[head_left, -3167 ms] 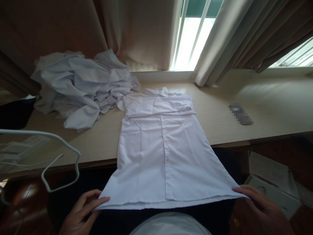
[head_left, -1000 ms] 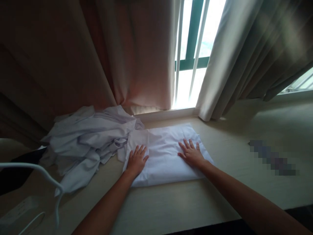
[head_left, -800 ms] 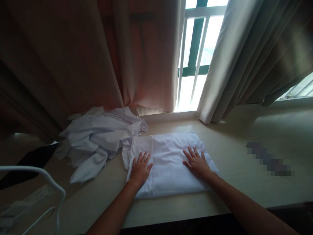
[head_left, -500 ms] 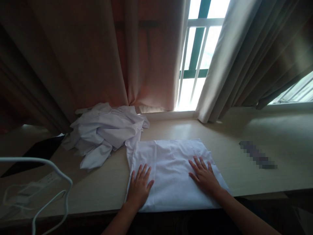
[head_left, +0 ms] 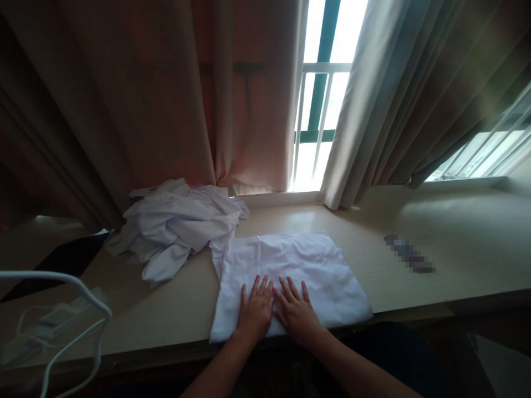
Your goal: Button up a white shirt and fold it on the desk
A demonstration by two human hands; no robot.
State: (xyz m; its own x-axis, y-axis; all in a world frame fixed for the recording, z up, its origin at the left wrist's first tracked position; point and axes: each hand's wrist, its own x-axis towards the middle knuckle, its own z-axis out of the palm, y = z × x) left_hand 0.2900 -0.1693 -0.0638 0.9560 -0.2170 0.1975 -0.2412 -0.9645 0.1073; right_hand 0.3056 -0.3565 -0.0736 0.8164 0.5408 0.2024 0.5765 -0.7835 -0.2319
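Observation:
A folded white cloth (head_left: pixel 298 257) lies flat near the front edge of the table, lightly wrinkled on top. My left hand (head_left: pixel 256 309) rests palm down on its lower part with fingers stretched out. Right beside it, my right hand (head_left: pixel 296 312) also lies flat on the cloth, fingers spread; the two hands almost touch at the thumbs. Behind and to the left, a crumpled heap of white cloth (head_left: pixel 182 218) reaches the folded piece's far left corner.
The pale wooden table (head_left: pixel 456 232) runs along a curtained window. A blurred-out item (head_left: pixel 409 253) lies on the right. At left are a dark flat object (head_left: pixel 58 262), a power strip (head_left: pixel 62 318) and a white cable (head_left: pixel 93 301). Beige curtains (head_left: pixel 166 99) hang behind.
My right hand has slid left across the cloth to the middle. The left hand has shifted slightly right, so both are now side by side. The view has turned a little.

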